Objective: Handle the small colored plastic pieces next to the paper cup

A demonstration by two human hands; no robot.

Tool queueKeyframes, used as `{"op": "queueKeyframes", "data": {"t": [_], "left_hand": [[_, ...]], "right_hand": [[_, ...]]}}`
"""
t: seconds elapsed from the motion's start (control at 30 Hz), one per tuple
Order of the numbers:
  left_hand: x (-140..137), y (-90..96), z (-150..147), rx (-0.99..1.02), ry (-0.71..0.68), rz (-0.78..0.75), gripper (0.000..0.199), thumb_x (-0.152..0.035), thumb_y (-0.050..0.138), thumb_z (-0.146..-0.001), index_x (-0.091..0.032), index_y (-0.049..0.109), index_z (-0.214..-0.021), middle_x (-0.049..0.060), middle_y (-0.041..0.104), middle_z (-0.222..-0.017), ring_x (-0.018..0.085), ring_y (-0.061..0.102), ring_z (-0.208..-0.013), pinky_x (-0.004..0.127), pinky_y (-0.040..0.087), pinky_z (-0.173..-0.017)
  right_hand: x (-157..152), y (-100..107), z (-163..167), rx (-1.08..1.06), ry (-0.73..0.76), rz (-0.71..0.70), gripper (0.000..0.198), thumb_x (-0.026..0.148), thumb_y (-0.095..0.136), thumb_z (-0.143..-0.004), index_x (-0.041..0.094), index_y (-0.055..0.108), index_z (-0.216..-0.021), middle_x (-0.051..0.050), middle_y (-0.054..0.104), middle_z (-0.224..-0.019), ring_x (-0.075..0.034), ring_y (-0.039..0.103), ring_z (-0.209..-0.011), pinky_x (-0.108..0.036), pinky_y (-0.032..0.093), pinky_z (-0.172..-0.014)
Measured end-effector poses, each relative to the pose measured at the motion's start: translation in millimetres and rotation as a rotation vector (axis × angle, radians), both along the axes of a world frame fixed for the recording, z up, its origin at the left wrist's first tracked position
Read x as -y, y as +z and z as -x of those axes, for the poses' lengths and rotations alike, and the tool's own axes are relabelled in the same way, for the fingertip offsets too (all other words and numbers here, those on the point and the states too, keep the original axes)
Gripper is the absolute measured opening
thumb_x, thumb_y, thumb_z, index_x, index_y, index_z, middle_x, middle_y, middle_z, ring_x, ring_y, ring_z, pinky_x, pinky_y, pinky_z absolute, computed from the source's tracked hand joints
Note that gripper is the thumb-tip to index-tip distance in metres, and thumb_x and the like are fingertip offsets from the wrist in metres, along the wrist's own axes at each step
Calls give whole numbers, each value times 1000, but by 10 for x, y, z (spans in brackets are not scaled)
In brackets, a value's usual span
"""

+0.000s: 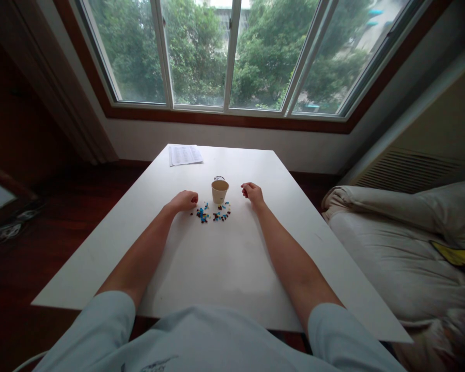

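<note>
A beige paper cup point(219, 192) stands upright near the middle of the white table, its open top facing up. Small beads or bricks in blue, dark brown and pale colours lie loose in front of it, in a left pile point(202, 215) and a looser right group point(221, 213). Curled into a fist, my left hand point(186, 200) rests on the table beside the left pile; its inside is hidden. To the right of the cup, my right hand point(252, 192) has its fingers drawn together in a pinch. Whatever sits between those fingertips is too small to name.
Behind the cup lies a thin dark loop point(219, 179), perhaps a cord. Printed paper sheets point(186, 155) lie at the far left corner of the white table point(217, 268). A cushioned beige sofa point(403, 248) stands to the right, and a window fills the far wall.
</note>
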State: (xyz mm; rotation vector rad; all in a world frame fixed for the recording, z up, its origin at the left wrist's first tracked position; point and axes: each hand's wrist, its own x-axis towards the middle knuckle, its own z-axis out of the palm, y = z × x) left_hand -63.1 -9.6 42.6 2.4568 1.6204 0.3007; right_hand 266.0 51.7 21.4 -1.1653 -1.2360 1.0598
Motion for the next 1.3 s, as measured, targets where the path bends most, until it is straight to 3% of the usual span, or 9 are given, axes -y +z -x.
{"op": "queueKeyframes", "data": {"t": [0.13, 0.3, 0.53, 0.77, 0.93, 1.3], "left_hand": [[5, -28, -115, 76, 22, -75, 11, -20, 58, -70, -20, 67, -78, 3, 67, -81, 16, 56, -72, 26, 39, -62], [27, 47, -185, 263, 53, -107, 11, -21, 59, -71, -18, 66, -79, 2, 65, -77, 15, 54, -69, 26, 39, -61], [59, 269, -414, 729, 43, -103, 10, -22, 58, -72, -17, 63, -79, -2, 56, -66, 11, 47, -60, 23, 34, -56], [-75, 392, -825, 1180, 6, -105, 8, -21, 61, -73, -17, 60, -79, -1, 57, -73, 10, 49, -66, 22, 38, -59], [-97, 305, -832, 1164, 127, -182, 10, -24, 64, -74, -17, 63, -81, 0, 61, -77, 11, 52, -68, 24, 41, -63], [-98, 251, -847, 896, 173, -260, 15, -30, 59, -85, -19, 66, -92, 5, 70, -97, 17, 62, -92, 30, 48, -79]], "right_hand": [[-16, -197, 56, 75, -45, 23, 29, 43, 60, -72, 16, 65, -81, 0, 61, -66, -8, 50, -54, -20, 36, -49], [-16, -291, 159, 283, 5, -72, 28, 43, 57, -76, 17, 68, -81, -2, 65, -69, -11, 56, -59, -23, 44, -60], [-2, -340, 160, 453, -14, -117, 29, 44, 54, -81, 20, 70, -85, -1, 67, -72, -13, 59, -64, -25, 47, -65], [25, -335, 168, 532, -16, -151, 29, 44, 53, -82, 21, 70, -86, -1, 67, -73, -14, 58, -68, -25, 47, -67], [33, -338, 171, 549, -7, -160, 30, 45, 52, -83, 21, 70, -87, -1, 67, -74, -14, 58, -68, -25, 46, -68], [78, -290, 183, 552, -11, -138, 28, 43, 53, -83, 21, 70, -86, 0, 67, -74, -14, 57, -69, -25, 46, -68]]}}
